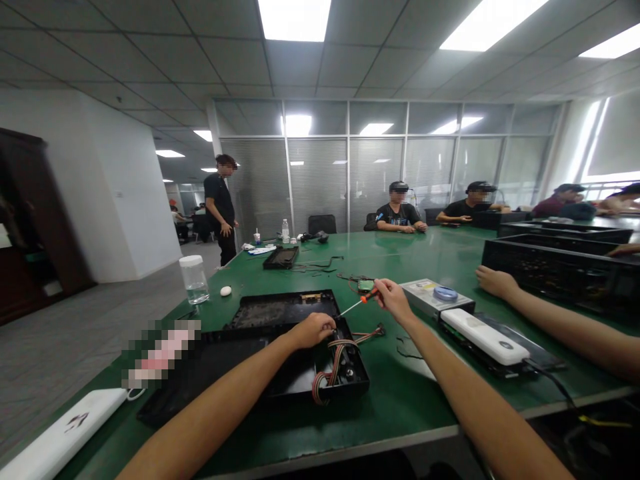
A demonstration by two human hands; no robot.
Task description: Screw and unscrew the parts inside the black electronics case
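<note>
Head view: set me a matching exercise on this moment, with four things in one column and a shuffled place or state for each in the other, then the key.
Things:
1. Screwdriver
2. Left hand
3. Clear jar
4. Blue disc

Places and states:
A. Lying on top of the silver box
B. Topped with a white lid
C. Held in the right hand
D. At the open black case

Right pairs: 1-C, 2-D, 3-B, 4-A
</note>
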